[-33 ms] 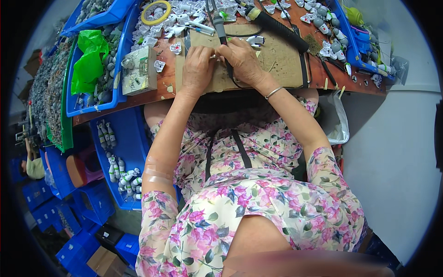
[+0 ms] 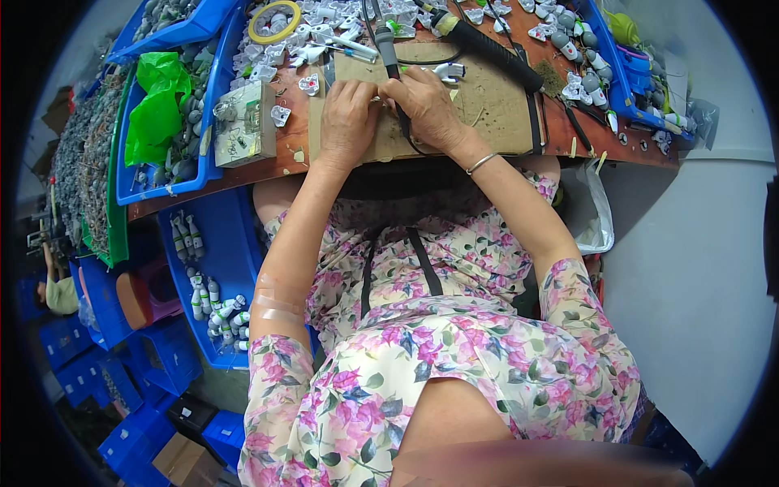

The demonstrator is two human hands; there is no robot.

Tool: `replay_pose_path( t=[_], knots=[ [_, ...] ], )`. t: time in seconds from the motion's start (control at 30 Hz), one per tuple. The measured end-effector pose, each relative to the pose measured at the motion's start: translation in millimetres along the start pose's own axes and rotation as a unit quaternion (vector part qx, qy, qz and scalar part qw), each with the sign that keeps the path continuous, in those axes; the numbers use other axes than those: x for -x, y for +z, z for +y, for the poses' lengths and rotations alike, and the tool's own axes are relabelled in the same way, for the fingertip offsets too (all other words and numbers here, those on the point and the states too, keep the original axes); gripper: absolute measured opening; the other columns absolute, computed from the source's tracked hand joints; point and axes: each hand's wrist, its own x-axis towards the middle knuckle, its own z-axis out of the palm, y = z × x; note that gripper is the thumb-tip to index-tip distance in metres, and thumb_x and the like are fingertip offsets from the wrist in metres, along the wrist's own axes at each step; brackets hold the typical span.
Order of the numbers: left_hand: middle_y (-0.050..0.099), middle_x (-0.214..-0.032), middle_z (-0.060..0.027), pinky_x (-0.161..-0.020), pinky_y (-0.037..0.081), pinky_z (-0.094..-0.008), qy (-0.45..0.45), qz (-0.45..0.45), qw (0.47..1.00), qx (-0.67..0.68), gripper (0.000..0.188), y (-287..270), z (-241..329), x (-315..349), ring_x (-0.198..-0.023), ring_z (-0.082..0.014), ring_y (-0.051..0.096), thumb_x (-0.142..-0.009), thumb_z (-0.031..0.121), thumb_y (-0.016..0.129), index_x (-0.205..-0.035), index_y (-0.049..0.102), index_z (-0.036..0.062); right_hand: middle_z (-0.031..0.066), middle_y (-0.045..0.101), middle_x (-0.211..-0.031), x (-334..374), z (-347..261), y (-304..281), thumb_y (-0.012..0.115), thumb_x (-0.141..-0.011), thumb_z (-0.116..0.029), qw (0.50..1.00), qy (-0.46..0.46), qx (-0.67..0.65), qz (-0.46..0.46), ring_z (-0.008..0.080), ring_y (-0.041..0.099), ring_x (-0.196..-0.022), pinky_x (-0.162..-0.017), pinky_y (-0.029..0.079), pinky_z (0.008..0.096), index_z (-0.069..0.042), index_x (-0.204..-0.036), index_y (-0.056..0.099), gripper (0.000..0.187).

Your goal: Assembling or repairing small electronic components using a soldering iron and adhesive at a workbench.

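Observation:
Over a brown cardboard sheet (image 2: 495, 105), my left hand (image 2: 349, 122) and my right hand (image 2: 426, 109) meet with fingers curled. Both are closed in a pinch around something small, mostly hidden by the fingers; only a tiny light bit shows between them. A pen-shaped tool with a grey and black handle (image 2: 386, 50) runs down to the right hand's fingers. Whether that hand grips it or only touches it, I cannot tell. Just beyond the knuckles lies a white plastic part (image 2: 449, 71) with a dark end.
White plastic pieces (image 2: 308, 32) are heaped at the back, with a yellow tape roll (image 2: 274, 22). A thick black-handled tool (image 2: 495, 53) lies back right, near pliers (image 2: 578, 128). Blue bins (image 2: 207, 97) flank the table. Below left, a blue tray (image 2: 231, 219) holds grey-white assemblies.

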Motion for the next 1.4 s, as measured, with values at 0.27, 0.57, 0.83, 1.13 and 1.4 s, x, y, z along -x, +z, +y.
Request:
replay_pose_path(
  t=[0.27, 0.57, 0.83, 1.13, 1.4],
  knots=[
    [0.061, -0.09, -0.0068, -0.085, 0.041, -0.0447, 0.008, -0.026, 0.996, -0.086, 0.015, -1, -1, -6, -0.092, -0.031, 0.055, -0.078, 0.013, 0.072, -0.088, 0.062, 0.0067, 0.0058, 0.057, -0.076, -1, 0, 0, 0.06, -0.075, 0.002, 1.0, 0.002, 0.009, -0.005, 0.0297, 0.056, -0.079, -0.073, 0.046, 0.0413, -0.012, -0.096, 0.054, 0.026],
    [0.062, -0.088, -0.0023, -0.087, 0.04, -0.0419, 0.032, 0.006, 0.998, -0.054, 0.009, 0, -2, -2, -0.09, -0.0263, 0.055, -0.078, 0.014, 0.071, -0.083, 0.066, 0.0093, 0.0088, 0.061, -0.083, 2, 2, -3, 0.067, -0.077, -0.002, 0.999, 0.0, 0.021, -0.036, 0.0327, 0.057, -0.084, -0.073, 0.045, 0.0421, -0.01, -0.097, 0.055, 0.024],
    [0.062, -0.085, -0.003, -0.08, 0.046, -0.0394, 0.012, 0.007, 0.999, -0.04, 0.006, -3, 2, 3, -0.086, -0.0262, 0.056, -0.077, 0.011, 0.072, -0.081, 0.068, 0.0103, 0.007, 0.06, -0.086, 20, -14, -62, 0.078, -0.078, -0.016, 1.0, -0.001, -0.005, 0.027, 0.0296, 0.057, -0.084, -0.075, 0.046, 0.0401, -0.012, -0.109, 0.062, 0.035],
    [0.06, -0.082, -0.0054, -0.078, 0.047, -0.0394, 0.016, 0.006, 0.999, -0.042, 0.005, 1, 2, 2, -0.084, -0.0279, 0.056, -0.079, 0.01, 0.071, -0.082, 0.068, 0.0092, 0.0092, 0.059, -0.085, 31, -11, -48, 0.068, -0.077, 0.0, 0.999, -0.007, -0.042, 0.034, 0.0327, 0.059, -0.086, -0.073, 0.049, 0.0403, -0.011, -0.105, 0.065, 0.03],
    [0.059, -0.083, -0.0057, -0.078, 0.047, -0.0399, 0.01, 0.009, 0.999, -0.038, 0.006, 2, 3, 1, -0.084, -0.0285, 0.055, -0.079, 0.011, 0.071, -0.083, 0.068, 0.009, 0.0078, 0.055, -0.078, -4, 8, -10, 0.058, -0.08, -0.002, 0.998, -0.044, 0.022, -0.042, 0.03, 0.055, -0.083, -0.073, 0.046, 0.0403, -0.01, -0.096, 0.056, 0.017]
  ],
)
